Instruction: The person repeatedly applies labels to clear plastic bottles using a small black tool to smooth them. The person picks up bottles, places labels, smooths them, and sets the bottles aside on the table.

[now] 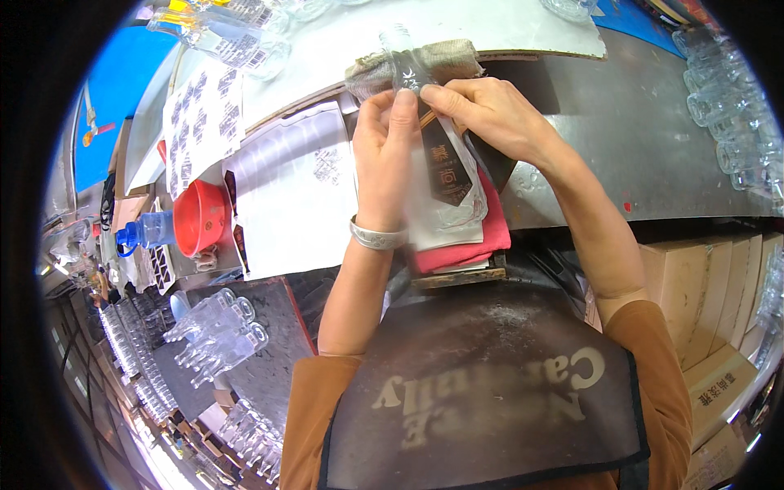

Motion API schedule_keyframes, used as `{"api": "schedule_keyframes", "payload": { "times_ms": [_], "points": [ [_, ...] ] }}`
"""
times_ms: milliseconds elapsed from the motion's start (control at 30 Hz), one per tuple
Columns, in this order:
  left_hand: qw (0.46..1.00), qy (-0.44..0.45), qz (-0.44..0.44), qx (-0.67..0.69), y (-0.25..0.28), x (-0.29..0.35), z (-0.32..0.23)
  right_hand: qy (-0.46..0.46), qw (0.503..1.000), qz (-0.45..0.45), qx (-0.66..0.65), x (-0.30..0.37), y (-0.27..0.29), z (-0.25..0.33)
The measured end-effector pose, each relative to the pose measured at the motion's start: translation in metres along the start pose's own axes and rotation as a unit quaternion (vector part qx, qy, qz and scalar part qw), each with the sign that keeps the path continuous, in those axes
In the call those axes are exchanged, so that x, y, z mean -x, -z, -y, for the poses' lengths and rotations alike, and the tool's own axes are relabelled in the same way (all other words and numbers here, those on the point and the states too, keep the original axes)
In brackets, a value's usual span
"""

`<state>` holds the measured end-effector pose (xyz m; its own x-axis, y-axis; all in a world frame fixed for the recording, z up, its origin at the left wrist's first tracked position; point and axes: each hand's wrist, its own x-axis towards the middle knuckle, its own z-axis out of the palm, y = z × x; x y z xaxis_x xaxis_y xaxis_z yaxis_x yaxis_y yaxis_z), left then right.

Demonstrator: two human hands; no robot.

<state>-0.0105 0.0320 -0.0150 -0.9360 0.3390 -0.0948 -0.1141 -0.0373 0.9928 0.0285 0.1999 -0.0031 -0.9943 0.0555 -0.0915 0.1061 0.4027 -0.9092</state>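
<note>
A clear glass bottle (467, 208) lies in front of me, its neck pointing away and resting on a rolled grey cloth (453, 57). On its body is a dark label (447, 167) with gold characters, and white markings show near the neck. My left hand (384, 155) grips the bottle's left side at the shoulder, thumb laid along the top and fingers curled below. From the right, my right hand (494, 114) presses its thumb and bent fingers at the base of the neck. A red cloth (496, 233) lies under the bottle's base. The undersides of both grips are hidden.
White sheets (286, 196) and a printed label sheet (200, 122) lie to the left, beside a red bowl (200, 219) and a blue-capped plastic bottle (151, 230). Glass bottles (216, 331) stand lower left; others (727, 114) line the far right. Cardboard boxes (694, 286) are at right.
</note>
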Motion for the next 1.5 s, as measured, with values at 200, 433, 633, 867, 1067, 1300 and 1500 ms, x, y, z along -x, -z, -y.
{"api": "schedule_keyframes", "payload": {
  "times_ms": [200, 433, 633, 867, 1067, 1300, 1500],
  "points": [
    [1.0, 0.019, 0.016, 0.016, -0.003, 0.004, -0.001, 0.001, 0.998, 0.044, -0.054, -0.004, 0.001, -0.01],
    [0.998, 0.039, 0.016, 0.046, 0.015, 0.013, -0.006, 0.021, 0.99, -0.037, -0.131, 0.018, 0.018, -0.016],
    [1.0, -0.007, -0.001, 0.019, 0.032, 0.023, -0.002, 0.243, 0.958, -0.091, 0.12, 0.024, 0.02, 0.052],
    [0.997, -0.055, 0.05, -0.019, 0.049, 0.048, 0.001, 0.429, 0.855, -0.125, 0.265, 0.029, -0.004, 0.047],
    [0.883, -0.252, 0.173, -0.357, 0.048, 0.077, 0.007, 0.343, 0.919, -0.01, 0.193, 0.055, -0.002, 0.051],
    [0.916, -0.229, 0.142, -0.297, 0.039, 0.075, 0.017, 0.415, 0.886, -0.064, 0.195, 0.061, -0.007, 0.031],
    [0.935, -0.189, 0.19, -0.231, 0.046, 0.069, 0.017, 0.271, 0.935, -0.158, 0.163, 0.033, 0.017, 0.028]
  ]
}}
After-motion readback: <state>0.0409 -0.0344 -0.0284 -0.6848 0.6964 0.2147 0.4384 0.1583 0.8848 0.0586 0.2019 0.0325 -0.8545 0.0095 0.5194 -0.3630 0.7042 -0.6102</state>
